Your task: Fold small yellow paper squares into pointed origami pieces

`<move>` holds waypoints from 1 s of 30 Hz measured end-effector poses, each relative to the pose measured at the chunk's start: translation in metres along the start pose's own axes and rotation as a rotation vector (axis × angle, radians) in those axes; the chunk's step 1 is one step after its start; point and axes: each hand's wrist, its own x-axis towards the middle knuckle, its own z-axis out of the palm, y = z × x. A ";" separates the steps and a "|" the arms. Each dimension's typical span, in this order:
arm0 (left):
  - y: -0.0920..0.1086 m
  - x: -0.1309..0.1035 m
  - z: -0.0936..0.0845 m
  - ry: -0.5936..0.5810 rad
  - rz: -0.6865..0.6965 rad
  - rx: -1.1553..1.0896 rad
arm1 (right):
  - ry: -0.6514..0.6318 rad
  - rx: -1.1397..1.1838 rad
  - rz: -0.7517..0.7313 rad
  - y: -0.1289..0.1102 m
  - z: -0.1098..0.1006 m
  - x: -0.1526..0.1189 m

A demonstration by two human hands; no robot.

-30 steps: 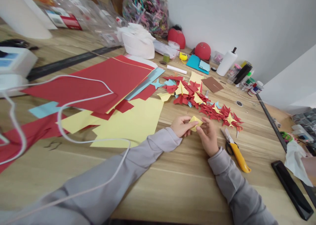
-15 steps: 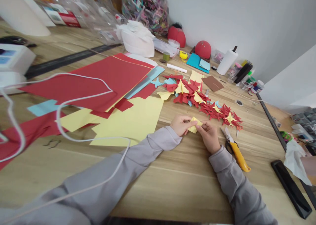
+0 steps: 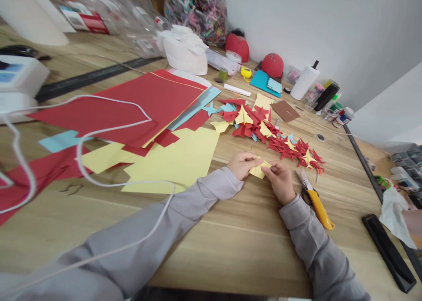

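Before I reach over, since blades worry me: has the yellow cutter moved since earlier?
No; the yellow cutter shows no shift against the round grommet.

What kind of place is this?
Probably a craft workspace: a pile of folded paper shapes, large red sheets and an orange-handled cutter share a wood-grain table.

Fingers of both hands pinch a small yellow paper [image 3: 257,170] above the table [image 3: 231,244].
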 end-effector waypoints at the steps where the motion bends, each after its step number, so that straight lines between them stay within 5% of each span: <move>1: -0.001 0.000 0.000 -0.007 0.004 -0.005 | 0.000 0.002 0.002 0.000 0.000 0.000; 30: -0.006 0.004 -0.004 0.012 -0.018 -0.067 | 0.002 0.070 -0.021 -0.004 -0.001 0.000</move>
